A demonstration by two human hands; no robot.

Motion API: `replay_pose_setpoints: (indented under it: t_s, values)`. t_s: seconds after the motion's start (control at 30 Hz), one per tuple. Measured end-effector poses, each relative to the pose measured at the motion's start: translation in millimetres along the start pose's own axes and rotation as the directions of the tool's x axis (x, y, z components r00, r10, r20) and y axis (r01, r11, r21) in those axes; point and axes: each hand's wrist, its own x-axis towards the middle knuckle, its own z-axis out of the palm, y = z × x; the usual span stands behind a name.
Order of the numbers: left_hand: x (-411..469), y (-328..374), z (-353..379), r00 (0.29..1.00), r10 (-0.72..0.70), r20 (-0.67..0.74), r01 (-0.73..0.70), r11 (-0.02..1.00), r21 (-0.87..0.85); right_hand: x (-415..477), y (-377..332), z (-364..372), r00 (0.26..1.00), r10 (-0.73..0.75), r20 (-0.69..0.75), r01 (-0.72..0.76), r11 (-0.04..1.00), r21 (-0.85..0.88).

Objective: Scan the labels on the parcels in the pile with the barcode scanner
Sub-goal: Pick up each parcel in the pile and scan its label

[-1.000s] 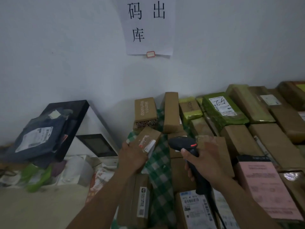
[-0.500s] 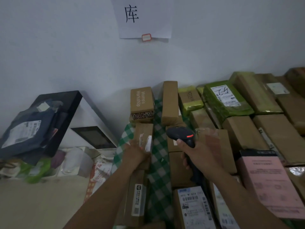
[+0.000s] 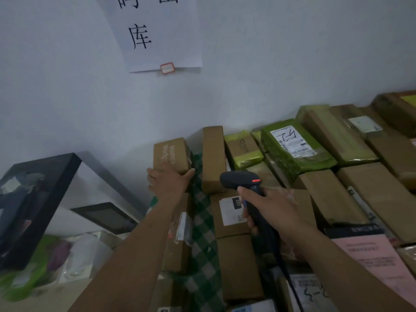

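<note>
A pile of cardboard and green-wrapped parcels lies against the white wall. My left hand (image 3: 167, 182) grips the near end of a brown box with white lettering (image 3: 170, 154) at the back of the pile, thumb on its right side. My right hand (image 3: 269, 208) holds the black barcode scanner (image 3: 244, 181) by its handle; the scanner's head points left and a red light shows on top. Just beneath the scanner is a brown box with a white label (image 3: 229, 212). The small labelled box (image 3: 180, 230) lies under my left forearm.
A green checked cloth (image 3: 202, 221) runs between the parcels. A green-wrapped parcel with a white label (image 3: 292, 145) sits at the back right, a pink-labelled one (image 3: 373, 264) at the near right. A black frame and a dark screen (image 3: 105, 216) stand at the left.
My left hand has let go of the small labelled box and moved farther back onto the lettered brown box. The scanner has stayed over the middle of the pile.
</note>
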Motion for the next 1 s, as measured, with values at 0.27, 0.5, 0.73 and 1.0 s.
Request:
replay_pose_setpoints:
  t_s: [0.27,0.5,0.73,1.0]
  values:
    - [-14.7,6.9,-0.1,0.987,-0.034,-0.158,0.001,0.979,-0.204,-11.7,-2.4,-2.9,0.998,-0.022,0.057,0.023,1.0,-0.01]
    - [-98.8,5.6,-63.2,0.969,0.076,-0.234,-0.188,0.842,-0.506,-54.7,-23.9,-6.9,0.997,-0.048,0.066,0.038,0.988,0.148]
    - [-203.0,1.7,-117.6,0.913,0.4,-0.082,-0.31,0.548,-0.777,-119.9,-36.5,-26.5,0.985,-0.141,-0.095,0.164,0.936,0.31]
    - [-271.2,-12.0,-149.3,0.774,0.533,0.342,0.322,0.133,-0.937,-181.7,-20.0,-37.7,0.984,-0.175,-0.037,0.165,0.808,0.566]
